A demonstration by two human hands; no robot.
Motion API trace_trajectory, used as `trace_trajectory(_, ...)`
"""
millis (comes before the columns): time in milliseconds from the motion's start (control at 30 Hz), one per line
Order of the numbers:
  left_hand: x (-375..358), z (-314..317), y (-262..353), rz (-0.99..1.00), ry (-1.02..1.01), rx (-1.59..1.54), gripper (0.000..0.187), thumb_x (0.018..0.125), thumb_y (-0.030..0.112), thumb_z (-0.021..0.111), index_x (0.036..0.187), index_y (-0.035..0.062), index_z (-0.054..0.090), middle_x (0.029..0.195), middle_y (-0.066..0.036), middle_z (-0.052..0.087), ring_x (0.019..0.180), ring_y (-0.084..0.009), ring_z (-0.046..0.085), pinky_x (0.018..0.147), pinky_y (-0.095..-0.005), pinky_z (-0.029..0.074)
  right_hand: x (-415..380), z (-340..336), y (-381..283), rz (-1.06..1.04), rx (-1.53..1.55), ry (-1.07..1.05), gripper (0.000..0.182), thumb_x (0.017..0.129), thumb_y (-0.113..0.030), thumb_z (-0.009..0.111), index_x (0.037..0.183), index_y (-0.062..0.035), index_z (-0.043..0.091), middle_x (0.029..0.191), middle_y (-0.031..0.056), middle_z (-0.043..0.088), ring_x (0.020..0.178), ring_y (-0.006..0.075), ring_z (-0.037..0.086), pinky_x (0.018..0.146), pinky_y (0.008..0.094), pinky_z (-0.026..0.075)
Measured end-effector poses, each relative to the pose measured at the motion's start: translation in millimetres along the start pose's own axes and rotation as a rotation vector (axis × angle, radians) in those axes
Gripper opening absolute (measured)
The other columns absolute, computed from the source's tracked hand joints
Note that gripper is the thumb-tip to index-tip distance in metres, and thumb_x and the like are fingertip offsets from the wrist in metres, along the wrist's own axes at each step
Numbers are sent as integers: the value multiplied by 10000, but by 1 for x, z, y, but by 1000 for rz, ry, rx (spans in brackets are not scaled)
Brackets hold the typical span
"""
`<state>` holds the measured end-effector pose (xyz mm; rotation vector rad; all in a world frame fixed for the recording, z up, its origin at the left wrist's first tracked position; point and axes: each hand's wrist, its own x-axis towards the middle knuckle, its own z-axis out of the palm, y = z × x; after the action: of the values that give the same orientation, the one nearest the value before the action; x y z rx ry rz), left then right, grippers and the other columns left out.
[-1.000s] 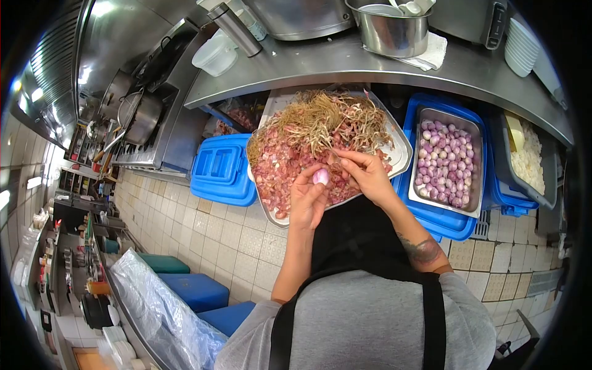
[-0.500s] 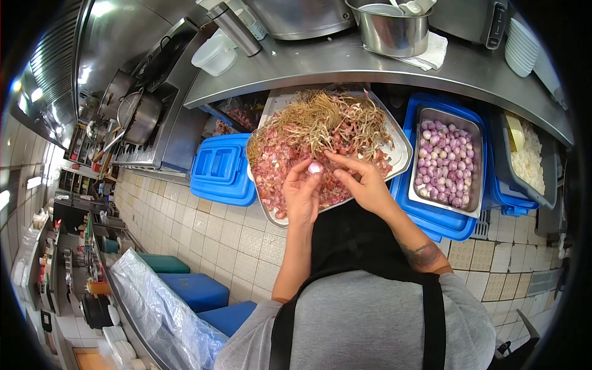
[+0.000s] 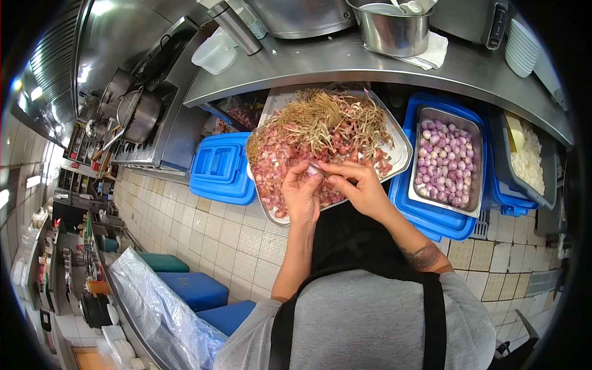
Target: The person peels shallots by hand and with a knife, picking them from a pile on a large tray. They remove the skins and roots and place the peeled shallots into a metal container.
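Note:
Between the thumb and fingers of my left hand [image 3: 301,192] is a small pale purple shallot [image 3: 314,169], held over the front of a metal tray [image 3: 404,150]. My right hand [image 3: 365,188] meets it from the other side, its fingertips pinched at the bulb; what skin lies between them is too small to make out. Beneath both hands, the tray carries a heap of reddish shallot skins [image 3: 277,160]. Toward its back lies a tangle of dry, straw-coloured roots and stems [image 3: 320,114].
On the right, peeled shallots [image 3: 447,163] fill a steel pan [image 3: 476,200] resting on a blue lid [image 3: 401,191]. A grey bin [image 3: 549,196] beside it holds white pieces. Another blue lid [image 3: 237,185] is left of the tray. A steel counter [image 3: 296,61] bearing a pot [image 3: 394,37] runs behind.
My right hand has moved left and its fingertips have come together at the shallot, which they now partly cover. My left hand stays nearly in place.

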<state>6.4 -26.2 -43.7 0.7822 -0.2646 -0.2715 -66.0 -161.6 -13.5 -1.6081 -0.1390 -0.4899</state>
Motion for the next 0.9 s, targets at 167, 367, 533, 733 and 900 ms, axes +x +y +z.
trace_trajectory(167, 0, -8, 1, -64, -53, 18, 364, 731, -140, 655, 1059, -18, 557, 1025, -103, 596, 904, -177, 617, 797, -283, 545, 3, -15, -1, 375, 415, -170, 275, 902, -102, 561, 1167, -51, 616, 663, -29, 507, 526, 46, 428, 468, 192, 334)
trace_trajectory(367, -4, -2, 10, -168, -174, -39, 400, 731, -114, 670, 1104, -22, 557, 1032, -101, 600, 931, -171, 607, 825, -289, 527, 12, -22, 9, 307, 228, 44, 297, 906, -92, 546, 1191, -17, 588, 745, -3, 602, 610, 62, 503, 561, 204, 409)
trace_trajectory(533, 2, -5, 6, -159, -131, -48, 379, 747, -111, 655, 1102, -20, 559, 1064, -111, 599, 948, -167, 602, 826, -278, 524, 4, -13, 3, 54, -31, 12, 333, 866, -71, 574, 1196, -35, 587, 958, 88, 668, 824, 129, 590, 742, 248, 467)
trace_trajectory(733, 2, 1, 18, -162, -138, 34, 371, 732, -125, 658, 1078, -25, 571, 1084, -117, 596, 950, -170, 605, 831, -280, 528, -2, -13, -9, -24, -89, -126, 338, 844, -71, 600, 1182, -50, 601, 956, 92, 644, 821, 147, 570, 732, 257, 453)
trace_trajectory(900, 0, -5, 23, -158, -208, 132, 353, 716, -130, 668, 1044, -27, 590, 1104, -118, 589, 972, -183, 597, 833, -292, 527, 0, -16, -3, -7, -6, -151, 302, 869, -71, 584, 1167, -30, 608, 781, 30, 614, 661, 99, 510, 610, 246, 430)
